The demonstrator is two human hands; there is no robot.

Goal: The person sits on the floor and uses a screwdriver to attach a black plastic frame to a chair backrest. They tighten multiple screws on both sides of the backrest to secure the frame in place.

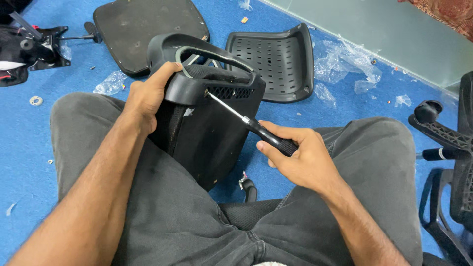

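The left hand (150,93) grips the upper rim of a black mesh chair back (207,133), fingers curled tight over the plastic edge, thumb on the near side. The chair back stands propped between the person's knees, leaning against the left thigh, its frame rising toward twelve o'clock.

The right hand (300,157) is closed around the black handle of a screwdriver (246,120) — fingers wrapped fully, thumb along the top. The steel shaft runs toward ten o'clock and its tip meets a small brass-coloured screw point on the chair back's top frame, just beside the left hand's fingertips.

On the blue carpet at one o'clock from the chair back lies a perforated black plastic panel (276,59); at eleven o'clock, a flat dark seat board (143,24). Crumpled clear plastic wrap (350,61) is scattered at two o'clock. At three o'clock stands part of another chair with an armrest (428,116) — well apart from both hands. A black mechanism part (29,49) sits at ten o'clock.
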